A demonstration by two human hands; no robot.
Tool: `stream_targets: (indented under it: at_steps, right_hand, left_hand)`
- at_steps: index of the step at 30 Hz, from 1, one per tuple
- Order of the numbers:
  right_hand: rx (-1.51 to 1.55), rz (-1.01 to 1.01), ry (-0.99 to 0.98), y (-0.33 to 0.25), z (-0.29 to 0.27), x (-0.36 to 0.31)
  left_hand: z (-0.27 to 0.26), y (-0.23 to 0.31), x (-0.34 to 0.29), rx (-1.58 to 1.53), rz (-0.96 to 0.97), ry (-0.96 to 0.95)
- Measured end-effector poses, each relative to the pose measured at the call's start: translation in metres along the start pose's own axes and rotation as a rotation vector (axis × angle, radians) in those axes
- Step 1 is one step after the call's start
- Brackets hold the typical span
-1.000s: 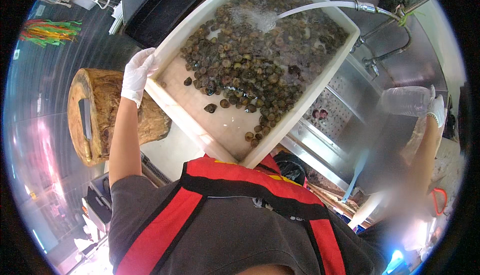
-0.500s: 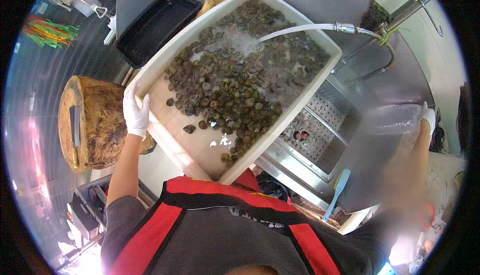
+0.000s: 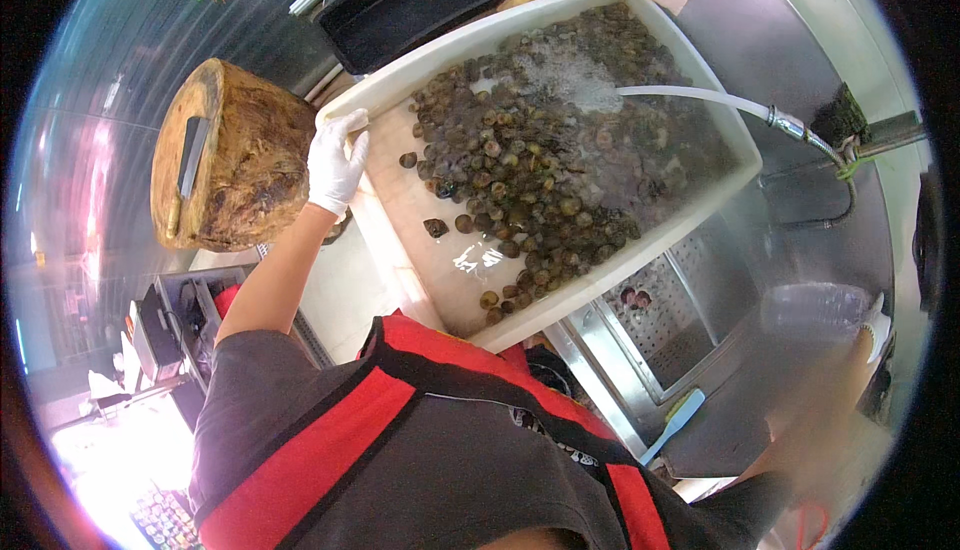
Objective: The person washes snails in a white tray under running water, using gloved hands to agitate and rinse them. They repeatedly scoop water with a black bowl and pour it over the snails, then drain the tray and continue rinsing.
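Note:
A big white tub (image 3: 385, 250) of water holds a mass of dark brown round-shelled snails (image 3: 510, 165), thick at the far side and sparse at the near left. My left hand (image 3: 335, 162), in a white glove, grips the tub's left rim with the thumb set apart from the fingers. Water runs from a pale hose (image 3: 690, 93) and bubbles among the shells. Far to the right, my gloved right hand (image 3: 878, 332) is at the side of a clear plastic container (image 3: 815, 308), seemingly holding it. Its fingers are mostly hidden, and that forearm is smeared.
Left of the tub stands a wooden chopping block (image 3: 250, 165) with a knife (image 3: 193, 155) on its side. A black tray (image 3: 415, 5) lies behind. Right of the tub is a steel sink with a perforated tray (image 3: 680, 325); a blue-handled brush (image 3: 678, 425) lies at its near edge.
The whole view has swung, so the tub, block and hose sit further right. My left hand keeps its place on the tub's rim, and my right hand stays beside the plastic container.

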State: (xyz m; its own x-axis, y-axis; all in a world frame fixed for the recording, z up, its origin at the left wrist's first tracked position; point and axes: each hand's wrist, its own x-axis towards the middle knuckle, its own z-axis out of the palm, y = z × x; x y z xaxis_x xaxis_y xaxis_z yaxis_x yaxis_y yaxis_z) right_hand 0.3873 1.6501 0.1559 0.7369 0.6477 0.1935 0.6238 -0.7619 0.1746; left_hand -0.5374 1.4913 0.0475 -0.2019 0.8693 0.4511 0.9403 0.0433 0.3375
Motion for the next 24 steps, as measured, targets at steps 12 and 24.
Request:
stream_targets:
  at_steps: [12,24]
  right_hand:
    - [0.014,-0.248,-0.134,0.017,-0.003,-0.006]
    - [0.675,-0.728,-0.361,-0.134,-0.063,-0.298]
  left_hand:
    - [0.000,-0.005,-0.003,-0.037,-0.006,-0.044]
    - [0.079,0.036,0.111,0.405,0.602,-0.389]
